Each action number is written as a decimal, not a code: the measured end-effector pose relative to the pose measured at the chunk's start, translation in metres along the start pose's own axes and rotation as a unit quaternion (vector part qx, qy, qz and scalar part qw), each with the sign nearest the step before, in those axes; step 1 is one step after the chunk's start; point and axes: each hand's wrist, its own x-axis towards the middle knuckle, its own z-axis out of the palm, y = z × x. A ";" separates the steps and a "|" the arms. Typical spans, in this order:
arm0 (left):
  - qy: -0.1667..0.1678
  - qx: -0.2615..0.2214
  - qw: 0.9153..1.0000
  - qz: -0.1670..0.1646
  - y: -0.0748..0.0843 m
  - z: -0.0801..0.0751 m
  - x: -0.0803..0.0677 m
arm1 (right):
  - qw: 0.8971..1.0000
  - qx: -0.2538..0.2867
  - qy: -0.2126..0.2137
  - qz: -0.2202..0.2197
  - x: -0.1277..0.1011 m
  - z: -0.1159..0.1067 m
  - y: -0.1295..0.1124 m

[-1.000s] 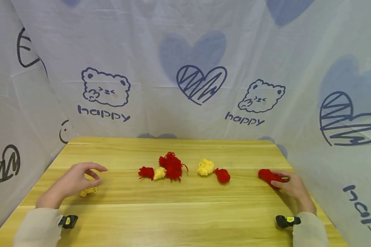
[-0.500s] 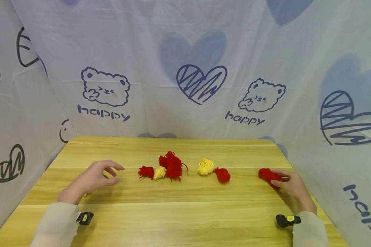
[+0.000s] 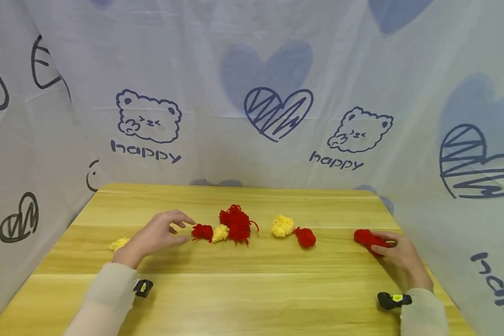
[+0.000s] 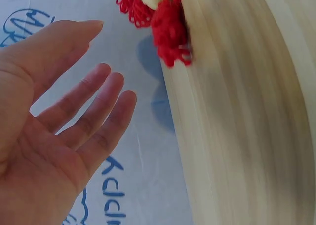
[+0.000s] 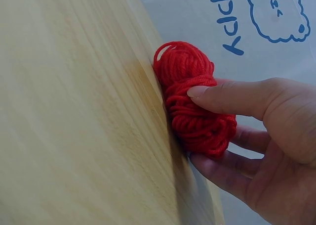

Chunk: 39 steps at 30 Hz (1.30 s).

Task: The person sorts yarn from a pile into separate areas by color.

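count what lies in front of you: four red yarn bundles and three yellow ones on the wooden table [image 3: 252, 289]. your right hand [image 3: 401, 255] pinches one red bundle [image 3: 367, 239] between thumb and fingers near the table's right edge; the right wrist view shows the thumb laid over the top of it and the fingers curled underneath. your left hand [image 3: 157, 234] is spread and relaxed, holding nothing, its fingertips just beside a small red tuft [image 3: 202, 232] without touching it.

that tuft touches a yellow bundle [image 3: 220, 233], which touches the large loose red clump [image 3: 236, 223]; the three form one cluster at the centre. to their right, apart from them, a second yellow bundle [image 3: 282, 226] sits against a round red ball [image 3: 305, 237]. the third yellow piece [image 3: 119, 243] lies alone by the left edge, behind your left wrist.

the printed curtain [image 3: 277, 93] closes in on the far side and both flanks, right at the table's edges. all the yarn sits in one row across the middle; the near half of the table, between your two forearms, is bare wood.
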 end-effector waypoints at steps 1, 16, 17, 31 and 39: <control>-0.001 -0.003 1.000 0.003 0.002 0.002 0.003 | 1.000 -0.002 0.001 0.001 0.000 0.000 0.000; -0.029 -0.020 0.999 0.036 0.012 0.039 0.037 | 1.000 -0.006 0.011 -0.017 -0.004 0.008 0.007; -0.030 -0.018 0.999 0.039 0.013 0.041 0.039 | 1.000 -0.006 0.011 -0.016 -0.004 0.008 0.008; -0.025 -0.005 0.998 0.057 0.023 0.057 0.052 | 1.000 -0.010 0.012 -0.021 0.001 0.002 0.003; -0.028 -0.013 0.999 0.018 0.022 0.064 0.048 | 1.000 -0.017 -0.001 -0.013 0.003 0.002 0.002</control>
